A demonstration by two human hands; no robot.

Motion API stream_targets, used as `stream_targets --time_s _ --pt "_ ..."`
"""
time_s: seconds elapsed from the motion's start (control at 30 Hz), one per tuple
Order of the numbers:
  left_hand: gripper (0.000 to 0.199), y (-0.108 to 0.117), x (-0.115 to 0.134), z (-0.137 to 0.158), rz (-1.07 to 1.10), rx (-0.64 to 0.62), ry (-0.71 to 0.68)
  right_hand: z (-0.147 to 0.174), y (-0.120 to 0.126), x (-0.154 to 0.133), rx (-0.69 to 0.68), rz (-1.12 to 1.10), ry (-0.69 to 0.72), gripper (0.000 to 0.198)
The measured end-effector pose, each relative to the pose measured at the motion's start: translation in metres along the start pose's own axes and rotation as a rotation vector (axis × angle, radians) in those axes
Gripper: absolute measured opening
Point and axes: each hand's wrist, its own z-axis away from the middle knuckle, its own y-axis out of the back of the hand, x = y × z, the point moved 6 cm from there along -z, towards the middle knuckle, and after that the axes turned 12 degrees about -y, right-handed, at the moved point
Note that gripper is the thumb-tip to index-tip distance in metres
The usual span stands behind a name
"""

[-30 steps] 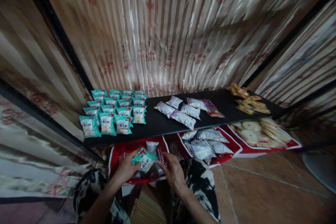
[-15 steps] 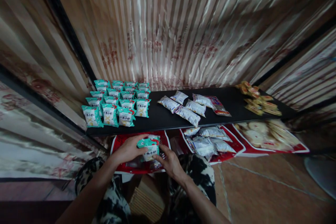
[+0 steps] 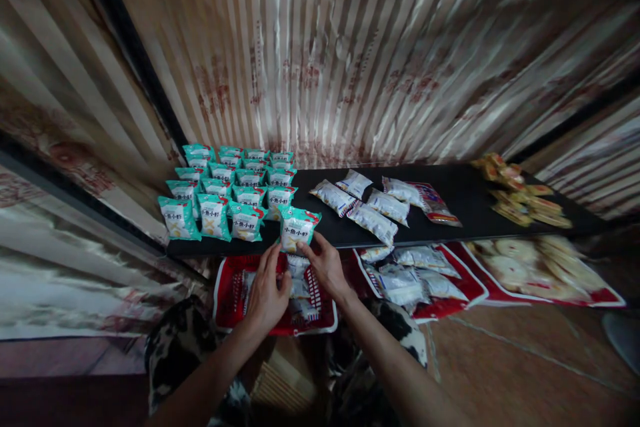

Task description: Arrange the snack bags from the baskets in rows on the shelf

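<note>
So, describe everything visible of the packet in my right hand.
The packet looks like pillow-shaped plastic film, seemingly sealed: teal edges, white front, dark lettering, yellowish pictures, red at the top right. It's upright, front facing you, at the front of the black shelf; whether it rests there is unclear. Your right hand pinches its lower right; your left hand is at its lower left.

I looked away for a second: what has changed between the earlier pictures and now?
The teal packet moved up and forward, from over the left red basket to the front edge of the shelf. The left hand took its thumb off it; the right hand holds the packet's lower right corner. Whether the packet rests on the shelf is unclear. The standing packets, white packets and yellow packs stayed put.
</note>
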Motion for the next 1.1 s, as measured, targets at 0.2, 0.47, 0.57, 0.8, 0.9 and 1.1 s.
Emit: stream_targets --time_s 0.2,0.47,0.57,0.8,0.9,1.1 --pt "0.05 0.003 -0.021 -0.016 -0.141 0.016 -0.063 -0.029 -0.025 -0.006 0.048 0.063 0.055 0.042" --pt "0.054 -0.001 -0.047 -0.022 -0.175 -0.005 -0.056 -0.044 -0.047 0.007 0.005 0.054 0.04 0.039" --pt "0.054 -0.003 -0.054 -0.022 -0.187 0.002 -0.058 -0.047 -0.052 0.009 -0.008 0.055 0.035 0.04" --pt "0.053 -0.005 -0.064 -0.022 -0.179 0.023 -0.075 -0.052 -0.058 0.014 -0.056 0.0 0.056 0.045" --pt "0.053 -0.007 -0.068 -0.022 -0.181 0.01 -0.074 -0.052 -0.06 0.018 -0.077 -0.048 0.045 0.05" --pt "0.051 -0.009 -0.069 -0.022 -0.199 0.035 -0.072 -0.052 -0.056 0.026 -0.044 -0.174 -0.001 0.056"
